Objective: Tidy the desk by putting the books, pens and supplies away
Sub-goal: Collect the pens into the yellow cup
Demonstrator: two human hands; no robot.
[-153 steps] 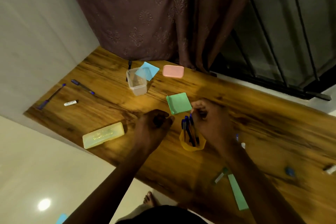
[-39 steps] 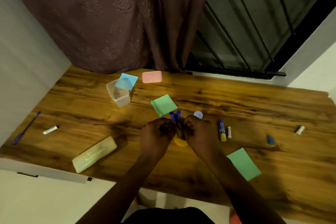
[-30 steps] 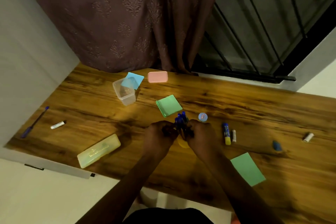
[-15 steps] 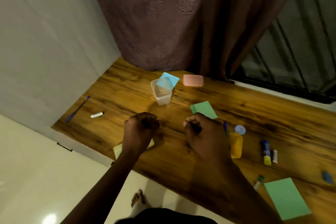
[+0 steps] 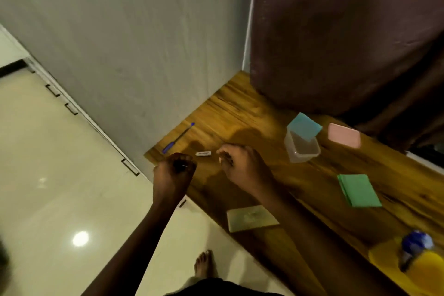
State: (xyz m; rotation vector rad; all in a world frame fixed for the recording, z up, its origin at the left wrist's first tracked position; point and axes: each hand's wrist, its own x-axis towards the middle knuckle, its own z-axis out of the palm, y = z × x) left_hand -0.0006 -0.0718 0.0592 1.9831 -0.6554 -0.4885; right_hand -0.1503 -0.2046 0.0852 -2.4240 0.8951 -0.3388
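At the desk's point(image 5: 240, 113) left end a blue pen point(image 5: 179, 138) lies close to the wall. A small white stick-shaped item point(image 5: 203, 153) lies just right of it. My left hand point(image 5: 174, 173) hovers over the desk's near-left corner with its fingers curled into a fist; nothing shows inside it. My right hand point(image 5: 240, 167) is just right of the white item, fingers loosely bent, holding nothing. A yellow cup point(image 5: 422, 269) with blue pens point(image 5: 414, 244) stands at the lower right.
A clear tub point(image 5: 301, 149) has a blue note pad point(image 5: 304, 126) resting on its rim. A pink box point(image 5: 344, 135) lies beside it, near the curtain. A green pad point(image 5: 359, 190) and a pale yellow pencil case point(image 5: 251, 217) lie on the desk. The wall borders the desk's left end.
Both hands have left the yellow pen cup and moved left to the desk's end, near the white item and the blue pen. The view has swung left with them.
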